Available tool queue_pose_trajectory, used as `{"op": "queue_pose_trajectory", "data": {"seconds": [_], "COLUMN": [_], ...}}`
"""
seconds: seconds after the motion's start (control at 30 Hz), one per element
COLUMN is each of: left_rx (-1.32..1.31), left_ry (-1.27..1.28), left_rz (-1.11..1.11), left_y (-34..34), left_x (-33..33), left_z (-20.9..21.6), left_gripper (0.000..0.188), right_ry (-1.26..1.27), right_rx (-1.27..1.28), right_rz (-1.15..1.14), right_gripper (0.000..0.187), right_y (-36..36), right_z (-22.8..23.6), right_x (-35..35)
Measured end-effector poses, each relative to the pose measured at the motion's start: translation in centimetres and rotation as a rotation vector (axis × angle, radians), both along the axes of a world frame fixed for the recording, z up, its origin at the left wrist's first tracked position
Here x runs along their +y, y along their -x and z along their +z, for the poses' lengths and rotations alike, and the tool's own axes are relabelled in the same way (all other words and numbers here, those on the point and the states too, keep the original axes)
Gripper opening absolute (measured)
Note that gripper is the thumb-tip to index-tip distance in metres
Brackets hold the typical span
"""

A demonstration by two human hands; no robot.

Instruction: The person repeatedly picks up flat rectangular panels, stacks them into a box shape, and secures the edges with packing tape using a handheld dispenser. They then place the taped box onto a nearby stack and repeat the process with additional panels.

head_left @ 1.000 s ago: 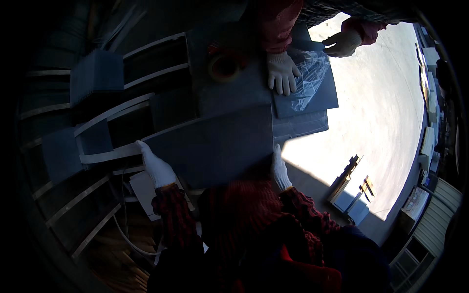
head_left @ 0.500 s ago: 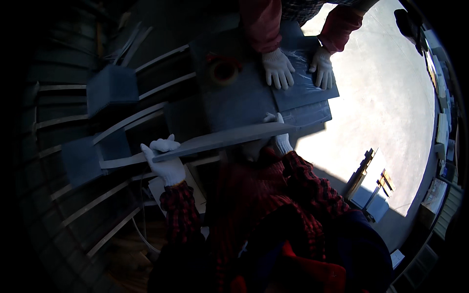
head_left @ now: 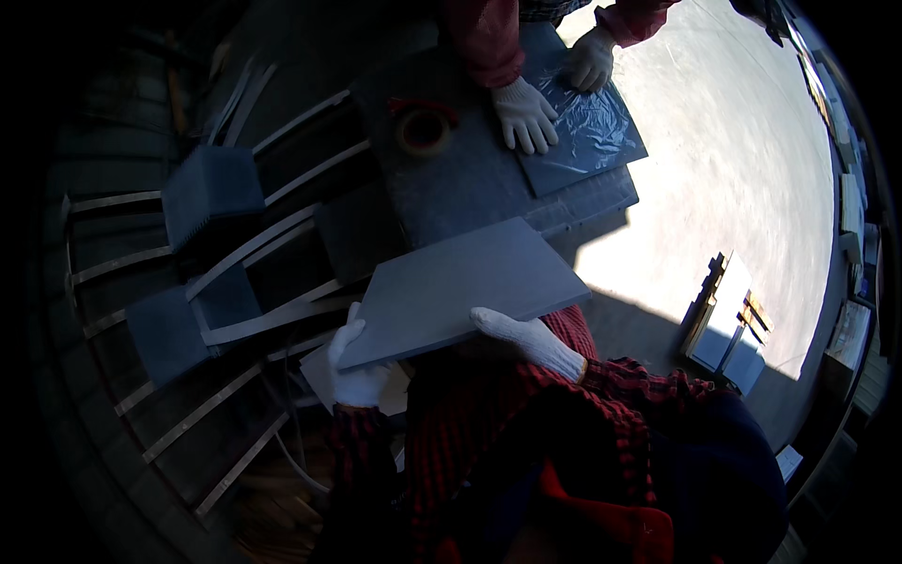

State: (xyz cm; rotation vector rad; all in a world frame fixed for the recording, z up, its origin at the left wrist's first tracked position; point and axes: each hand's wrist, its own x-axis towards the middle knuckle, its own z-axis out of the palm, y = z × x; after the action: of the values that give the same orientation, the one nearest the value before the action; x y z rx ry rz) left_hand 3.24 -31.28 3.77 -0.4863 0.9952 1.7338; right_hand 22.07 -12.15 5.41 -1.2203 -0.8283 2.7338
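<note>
A flat grey rectangular panel (head_left: 470,277) is held in front of me, tilted so that its broad face shows. My left hand (head_left: 355,367), in a white knit glove, grips the panel's left end; part of its fingers is hidden behind the board. With the thumb side on top, my right gloved hand (head_left: 531,340) clasps the near edge; its other fingers are out of sight underneath. Beyond the panel stands a dark worktable (head_left: 451,183). Across it, a co-worker's gloved hands (head_left: 526,115) press on another grey panel (head_left: 564,169) covered with shiny clear film.
A roll of tape with a red dispenser (head_left: 423,130) lies on the worktable. To the left, stacked grey panels (head_left: 211,183) and another panel pile (head_left: 164,329) rest on metal rails (head_left: 301,179). A small cart-like stand (head_left: 728,324) is on the floor at right.
The panel has turned from nearly edge-on to showing its broad face. My right hand has moved from its far right end to the near edge. The co-worker's farther hand has slid across the film.
</note>
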Motion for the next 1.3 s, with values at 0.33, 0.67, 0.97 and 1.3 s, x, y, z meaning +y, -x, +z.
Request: {"op": "queue_pose_trajectory", "data": {"seconds": [0.33,0.67,0.97,1.3], "left_rx": [0.124,0.093,0.377,1.967], "left_ry": [-0.037,-0.238,-0.056,0.285], "left_rz": [-0.108,-0.259,-0.435,-1.269], "left_y": [-2.9,-5.7,-6.8,-11.1], "left_x": [2.4,10.5,20.1,32.9], "left_z": [4.8,2.8,-5.6,-12.5], "left_gripper": [0.053,0.090,0.050,0.036], "right_ry": [0.525,0.106,-0.013,0.053], "right_rx": [0.028,-0.050,-0.014,0.022], "right_rz": [-0.301,-0.548,-0.617,-0.450], "right_gripper": [0.049,0.044,0.025,0.028], "right_y": [-1.8,-8.6,-14.1,-19.1], "right_z": [2.8,5.4,5.2,2.3], "right_x": [-1.0,1.9,9.0,20.0]}}
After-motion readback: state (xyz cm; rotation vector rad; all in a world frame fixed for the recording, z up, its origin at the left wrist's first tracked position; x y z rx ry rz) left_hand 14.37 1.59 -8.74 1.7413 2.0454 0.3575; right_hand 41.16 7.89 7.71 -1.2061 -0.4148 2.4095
